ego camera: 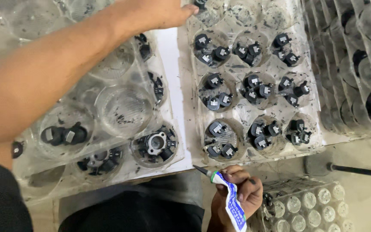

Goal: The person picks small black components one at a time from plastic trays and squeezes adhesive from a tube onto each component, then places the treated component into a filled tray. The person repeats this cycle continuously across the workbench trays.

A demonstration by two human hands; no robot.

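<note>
White worktop carrying 2 clear moulded plastic trays: right tray with wells of small black parts, left hand reaching its far edge, grip unclear; right hand clasping crumpled white-and-blue squeeze tube below it.

Our left hand runs past the top edge, so we cannot see its fingers or what they touch. The tube in our right hand is cut off at the bottom. The stacked trays run off the right edge, their dark contents too blurred to identify.
</note>
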